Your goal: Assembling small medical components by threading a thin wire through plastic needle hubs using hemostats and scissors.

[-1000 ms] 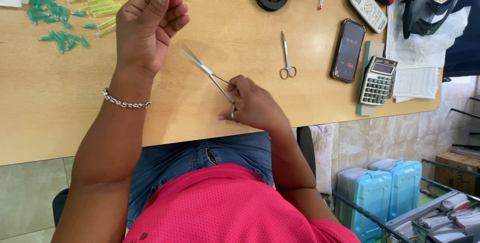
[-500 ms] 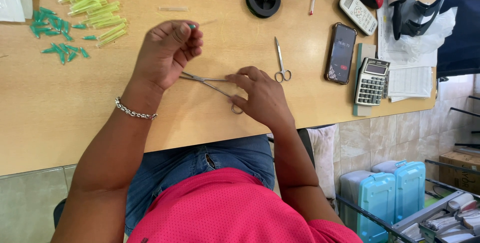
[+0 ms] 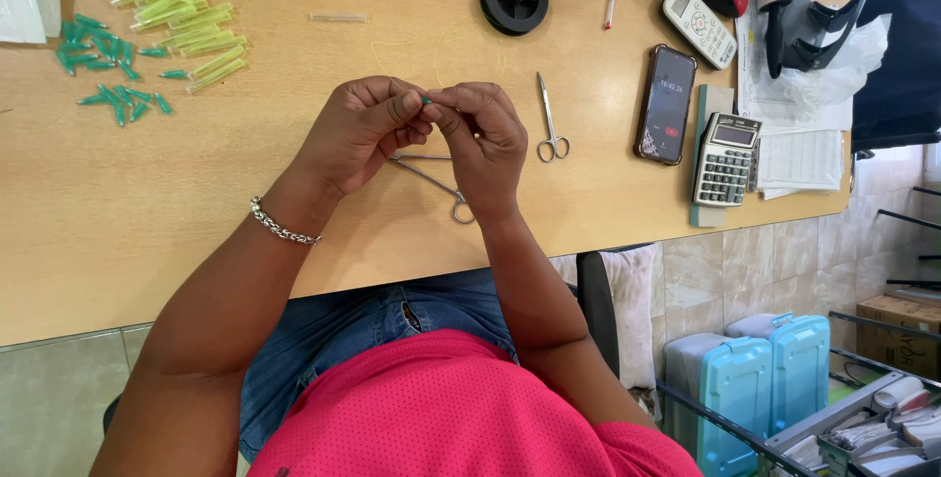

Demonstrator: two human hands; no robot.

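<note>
Head view: over the wooden surface (image 3: 147, 202), the left hand (image 3: 358, 134) and right hand (image 3: 480, 139) meet, both grips pinched shut on a tiny green piece (image 3: 426, 101) between their fingertips. Metal forceps (image 3: 431, 181) lie just beneath them, scissors (image 3: 549, 124) to the right. Judged mid-assembly; steady, fine fingertip control seems needed.

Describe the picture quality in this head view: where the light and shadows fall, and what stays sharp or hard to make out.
Head view: even, soft light on the wooden table, no strong glare; a faint shadow lies under the left hand and right hand, darkening the forceps. The scissors and phone are sharp, but the tiny green piece between the fingertips is too small to make out.
</note>
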